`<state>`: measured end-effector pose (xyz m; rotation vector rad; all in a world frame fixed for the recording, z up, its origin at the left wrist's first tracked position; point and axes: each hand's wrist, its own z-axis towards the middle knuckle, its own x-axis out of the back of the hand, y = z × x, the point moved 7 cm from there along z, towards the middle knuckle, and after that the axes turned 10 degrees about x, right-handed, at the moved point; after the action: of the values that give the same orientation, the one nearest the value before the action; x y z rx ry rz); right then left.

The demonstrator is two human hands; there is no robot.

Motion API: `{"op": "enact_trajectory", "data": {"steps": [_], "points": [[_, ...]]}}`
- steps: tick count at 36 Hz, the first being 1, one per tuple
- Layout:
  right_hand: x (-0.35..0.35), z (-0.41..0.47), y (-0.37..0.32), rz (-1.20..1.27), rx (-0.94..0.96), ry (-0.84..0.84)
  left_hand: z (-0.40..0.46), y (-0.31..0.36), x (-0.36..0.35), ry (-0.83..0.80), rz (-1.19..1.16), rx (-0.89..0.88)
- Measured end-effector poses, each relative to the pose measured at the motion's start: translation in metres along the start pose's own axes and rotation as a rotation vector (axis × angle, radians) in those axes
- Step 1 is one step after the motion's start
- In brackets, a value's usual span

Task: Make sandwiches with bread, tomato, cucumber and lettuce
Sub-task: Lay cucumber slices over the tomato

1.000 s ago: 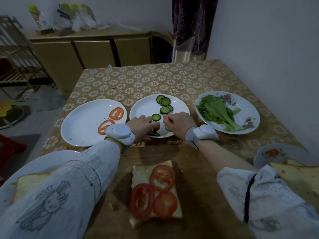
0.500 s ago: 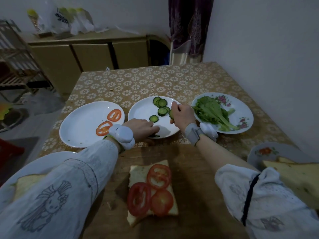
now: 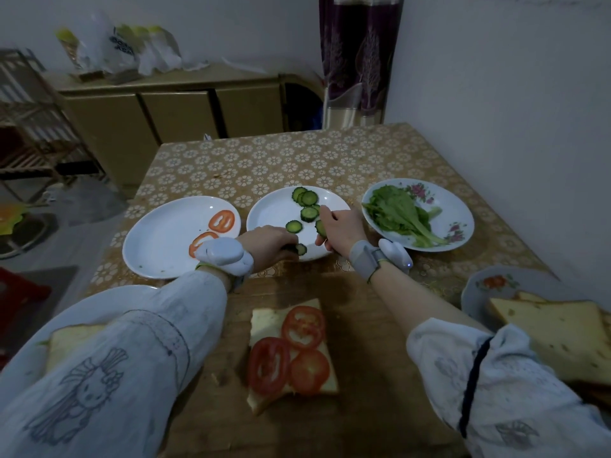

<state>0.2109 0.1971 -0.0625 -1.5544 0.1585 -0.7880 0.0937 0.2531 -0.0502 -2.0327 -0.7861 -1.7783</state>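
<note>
Over the middle plate (image 3: 264, 215), both hands have stayed since half a second ago: the right hand (image 3: 342, 228) now pinches a cucumber slice (image 3: 320, 227) lifted at 3 o'clock, and the left hand (image 3: 267, 244) curls on another (image 3: 300, 249) at 6. Left plate (image 3: 158, 239) holds two tomato rings (image 3: 222, 220), right plate (image 3: 454, 206) lettuce (image 3: 396, 211); tomato-topped bread (image 3: 291, 350) lies nearest.

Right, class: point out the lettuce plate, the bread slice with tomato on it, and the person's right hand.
lettuce plate (image 3: 461, 206), head view, bare rim
bread slice (image 3: 264, 320), head view, bare corner
right hand (image 3: 342, 226), head view, back of hand
</note>
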Motion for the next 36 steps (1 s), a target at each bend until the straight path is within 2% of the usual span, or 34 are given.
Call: {"op": "enact_trajectory", "data": {"steps": [4,8,14,18,26,29,36], "points": [[-0.002,-0.012,-0.004,-0.013,-0.051,-0.074,-0.007,-0.004,0.008,0.115,-0.412,0.171],[0.003,-0.031,-0.01,0.027,-0.083,-0.099,-0.021,-0.003,0.001,0.05,-0.645,0.301],[0.011,-0.061,-0.013,0.13,-0.132,-0.141,-0.052,0.007,-0.002,-0.064,-0.674,0.33],[0.008,-0.079,-0.022,0.147,-0.113,-0.226,-0.074,0.01,-0.004,-0.133,-0.739,0.359],[-0.005,-0.103,-0.043,-0.122,0.011,-0.39,-0.101,0.017,-0.008,-0.201,-0.756,0.322],[-0.007,-0.106,-0.044,-0.212,0.037,-0.403,-0.108,0.017,-0.01,-0.206,-0.735,0.34],[-0.006,-0.109,-0.02,-0.252,-0.041,-0.377,-0.114,0.007,-0.016,-0.16,-0.643,0.413]]}}
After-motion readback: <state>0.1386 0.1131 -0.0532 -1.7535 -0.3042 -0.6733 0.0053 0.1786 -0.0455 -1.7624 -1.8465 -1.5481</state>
